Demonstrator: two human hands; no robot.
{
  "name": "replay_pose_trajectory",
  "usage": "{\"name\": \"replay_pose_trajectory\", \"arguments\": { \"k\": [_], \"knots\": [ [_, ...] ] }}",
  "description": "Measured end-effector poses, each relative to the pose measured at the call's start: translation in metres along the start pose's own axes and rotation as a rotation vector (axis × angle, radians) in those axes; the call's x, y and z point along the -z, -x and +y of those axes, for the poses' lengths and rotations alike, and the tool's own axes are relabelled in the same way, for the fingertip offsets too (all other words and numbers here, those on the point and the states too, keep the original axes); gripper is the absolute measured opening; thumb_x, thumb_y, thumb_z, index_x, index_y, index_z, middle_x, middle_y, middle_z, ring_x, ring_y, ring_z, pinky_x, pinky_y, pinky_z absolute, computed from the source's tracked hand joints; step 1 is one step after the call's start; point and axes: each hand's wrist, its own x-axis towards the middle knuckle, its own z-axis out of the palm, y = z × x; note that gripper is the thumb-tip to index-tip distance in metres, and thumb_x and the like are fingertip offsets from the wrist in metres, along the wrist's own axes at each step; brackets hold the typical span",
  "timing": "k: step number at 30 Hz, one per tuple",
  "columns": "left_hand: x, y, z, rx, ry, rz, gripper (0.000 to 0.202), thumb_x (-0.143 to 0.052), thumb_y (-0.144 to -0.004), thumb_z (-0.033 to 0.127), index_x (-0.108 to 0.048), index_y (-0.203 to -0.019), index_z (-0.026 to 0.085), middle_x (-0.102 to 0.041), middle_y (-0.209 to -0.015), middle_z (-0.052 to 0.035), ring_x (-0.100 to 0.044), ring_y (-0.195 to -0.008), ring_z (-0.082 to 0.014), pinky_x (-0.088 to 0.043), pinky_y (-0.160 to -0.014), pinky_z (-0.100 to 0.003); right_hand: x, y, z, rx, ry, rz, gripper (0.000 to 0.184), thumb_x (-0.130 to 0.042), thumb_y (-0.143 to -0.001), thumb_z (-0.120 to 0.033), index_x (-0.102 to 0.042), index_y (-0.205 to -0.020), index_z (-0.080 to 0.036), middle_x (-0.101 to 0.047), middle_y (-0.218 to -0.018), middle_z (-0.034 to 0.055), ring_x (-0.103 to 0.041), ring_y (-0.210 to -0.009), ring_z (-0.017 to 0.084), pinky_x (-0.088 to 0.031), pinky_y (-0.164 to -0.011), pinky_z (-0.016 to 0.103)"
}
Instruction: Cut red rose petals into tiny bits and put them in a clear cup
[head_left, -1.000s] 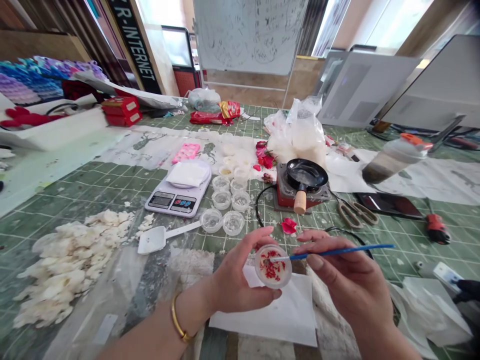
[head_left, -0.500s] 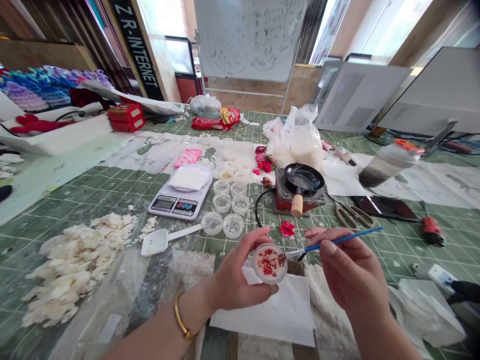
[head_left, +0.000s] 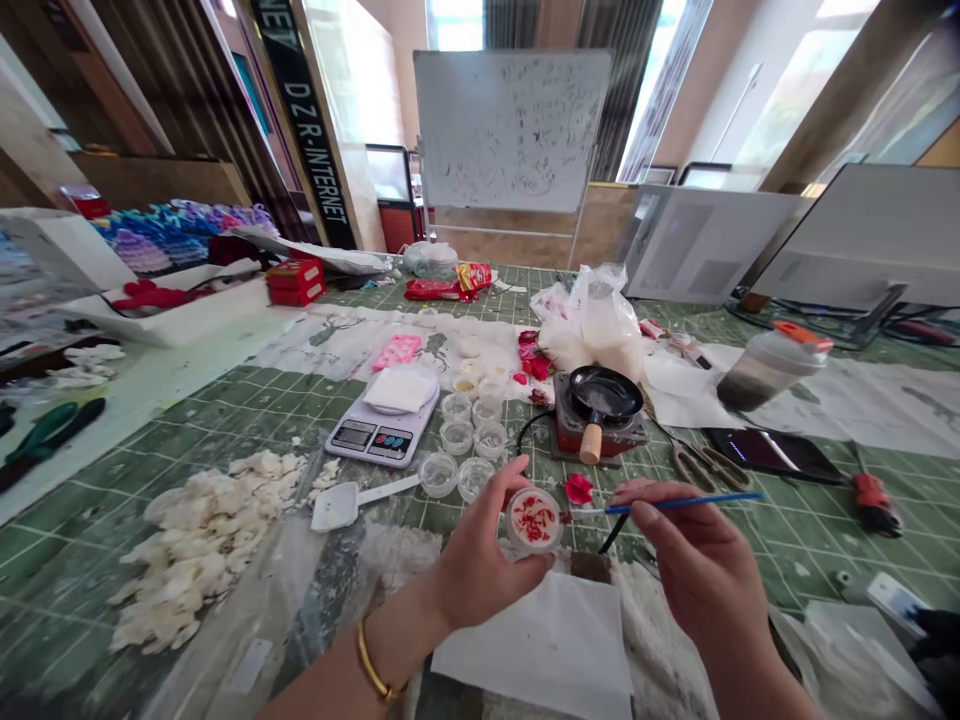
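My left hand (head_left: 491,560) is closed around a small round clear cup (head_left: 534,520), tilted toward me. Pale filling with scattered red petal bits shows inside it. Between the fingers and thumb of my right hand (head_left: 694,560) is a thin blue paintbrush (head_left: 686,503), held almost level. Its bristle tip is just off the cup's right rim. Below both hands lies a sheet of white paper (head_left: 540,640). A red petal (head_left: 578,488) rests on the mat beyond the brush. Several clear cups (head_left: 457,436) stand in rows past my left hand.
A small black pan (head_left: 604,393) sits on a red hot plate (head_left: 562,430). To the left are a digital scale (head_left: 386,425), a white scoop (head_left: 337,507) and a heap of white flakes (head_left: 202,540). Scissors (head_left: 709,465), a phone (head_left: 776,453) and a shaker bottle (head_left: 772,365) lie rightward.
The brush tip has come away from the petal bits to just outside the cup's right rim. The camera view has tilted up and turned slightly left.
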Motion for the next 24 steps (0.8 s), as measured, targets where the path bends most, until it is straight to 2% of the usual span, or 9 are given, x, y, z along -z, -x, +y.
{"name": "replay_pose_trajectory", "arguments": {
  "k": [6, 9, 13, 18, 21, 24],
  "knots": [
    [0.002, -0.003, 0.013, 0.052, -0.031, -0.028, 0.079, -0.065, -0.067, 0.012, -0.027, -0.136, 0.021, -0.057, -0.112, -0.0071, -0.059, -0.097, -0.0179, -0.047, -0.092, -0.032, 0.001, 0.0, 0.0, -0.002, 0.002, 0.055, 0.01, -0.075, -0.073, -0.027, -0.07, -0.081, -0.023, -0.072, -0.083, 0.0016, -0.066, -0.078, 0.014, -0.053, -0.074, 0.025],
    [0.002, -0.004, 0.017, 0.119, 0.015, -0.059, 0.084, -0.066, -0.067, 0.013, -0.025, -0.139, 0.021, -0.054, -0.114, -0.0082, -0.059, -0.095, -0.0177, -0.048, -0.089, -0.032, 0.002, -0.001, -0.002, 0.0, 0.009, 0.01, 0.011, -0.075, -0.072, -0.027, -0.07, -0.081, -0.022, -0.073, -0.082, 0.0038, -0.067, -0.078, 0.017, -0.055, -0.074, 0.03],
    [0.005, -0.005, 0.021, 0.212, 0.054, -0.079, 0.087, -0.068, -0.066, 0.015, -0.023, -0.14, 0.023, -0.049, -0.119, -0.0096, -0.059, -0.092, -0.0171, -0.048, -0.087, -0.033, 0.003, -0.001, -0.006, 0.054, 0.021, 0.057, 0.011, -0.074, -0.073, -0.026, -0.07, -0.082, -0.022, -0.073, -0.083, 0.0045, -0.067, -0.08, 0.018, -0.055, -0.076, 0.033],
    [0.012, -0.007, 0.025, 0.262, 0.066, -0.109, 0.09, -0.071, -0.065, 0.016, -0.023, -0.141, 0.025, -0.048, -0.116, -0.0083, -0.058, -0.089, -0.0164, -0.047, -0.088, -0.036, 0.002, 0.001, -0.01, 0.087, 0.012, -0.057, 0.008, -0.071, -0.076, -0.023, -0.071, -0.084, -0.023, -0.073, -0.085, 0.0046, -0.067, -0.088, 0.019, -0.055, -0.082, 0.032],
    [0.015, -0.009, 0.029, 0.281, 0.095, -0.138, 0.09, -0.072, -0.067, 0.018, -0.022, -0.141, 0.027, -0.047, -0.117, -0.0079, -0.059, -0.09, -0.0167, -0.049, -0.085, -0.035, 0.002, 0.003, -0.011, 0.089, -0.026, -0.027, 0.009, -0.069, -0.078, -0.021, -0.07, -0.087, -0.023, -0.073, -0.087, 0.004, -0.068, -0.087, 0.018, -0.055, -0.081, 0.031],
    [0.014, -0.012, 0.032, 0.294, 0.114, -0.19, 0.09, -0.072, -0.068, 0.019, -0.021, -0.142, 0.029, -0.048, -0.117, -0.0076, -0.06, -0.089, -0.0167, -0.05, -0.081, -0.033, 0.001, 0.004, -0.01, 0.135, -0.033, -0.036, 0.009, -0.069, -0.078, -0.02, -0.07, -0.086, -0.024, -0.073, -0.088, 0.0046, -0.066, -0.094, 0.02, -0.055, -0.085, 0.037]
  ]
}}
